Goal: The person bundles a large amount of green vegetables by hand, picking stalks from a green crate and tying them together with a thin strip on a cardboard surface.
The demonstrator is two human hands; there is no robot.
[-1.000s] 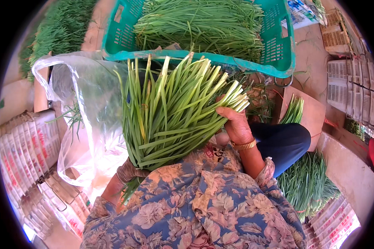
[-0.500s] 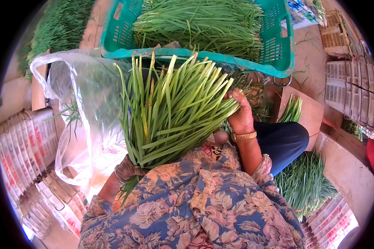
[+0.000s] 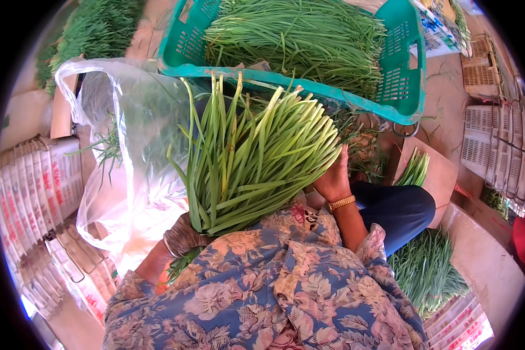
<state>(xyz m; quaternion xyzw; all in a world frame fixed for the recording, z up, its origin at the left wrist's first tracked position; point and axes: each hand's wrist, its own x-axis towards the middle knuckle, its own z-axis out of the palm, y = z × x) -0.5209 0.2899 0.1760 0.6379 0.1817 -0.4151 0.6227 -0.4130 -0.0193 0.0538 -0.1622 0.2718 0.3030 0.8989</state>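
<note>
A large fanned bundle of garlic chives (image 3: 256, 157), flat green leaves with pale cut ends pointing up and right, rests across my lap. My left hand (image 3: 186, 234), in a greyish glove, is closed around its lower leafy end; leaf tips hang out below the hand. At the bundle's right side, my right hand (image 3: 334, 177), bare with a gold band at the wrist, cups the stems near their cut ends. Its fingers are partly hidden behind the stems. Left of the bundle, a clear plastic bag (image 3: 122, 87) stands with its mouth spread.
A green plastic crate (image 3: 256, 74) full of chives stands ahead. A small bunch (image 3: 415, 168) lies on a board at right, and a larger heap (image 3: 429, 271) beside my knee. Stacked white crates (image 3: 41, 186) stand left, more (image 3: 487, 140) far right. Chives (image 3: 99, 35) lie far left.
My right hand has slid down from the tips of the cut ends to the bundle's lower right side. The bundle sits more upright and compact. The whole view has shifted slightly.
</note>
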